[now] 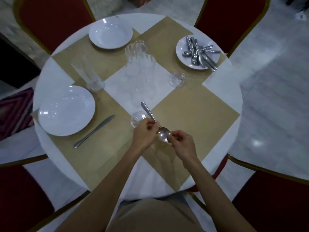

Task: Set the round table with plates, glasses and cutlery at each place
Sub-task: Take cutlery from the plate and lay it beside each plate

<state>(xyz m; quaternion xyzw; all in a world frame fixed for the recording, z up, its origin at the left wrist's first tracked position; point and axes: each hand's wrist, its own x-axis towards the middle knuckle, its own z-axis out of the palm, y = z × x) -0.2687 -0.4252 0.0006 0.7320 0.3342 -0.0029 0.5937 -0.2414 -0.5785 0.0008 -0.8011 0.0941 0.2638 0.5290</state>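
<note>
Both hands meet over the near side of the round table [55, 67], sharing one spoon [154, 124]. The left hand [144, 133] pinches the handle near the neck while the right hand [181, 142] pinches the bowl end between its fingertips, so the spoon hangs clear of the cloth, handle pointing away. It looks like a check or a wipe of the bowl before laying it down, though I can't tell which.

Four tan mats [192, 118] sit on the white top, corners meeting round a bare white middle. The left place has a plate [66, 111] with a knife [94, 131] just beside it and a tall glass [87, 74] behind. A second plate [110, 35] waits at the far place. Spare cutlery [199, 53] is heaped on a third plate [184, 63] at the far right, handy as a supply. More glasses [140, 71] stand in the middle, one [138, 118] just beside the left hand. The near mat has no plate yet.

Red chairs [53, 19] with gold frames ring the table on a pale, glossy floor [270, 106].
</note>
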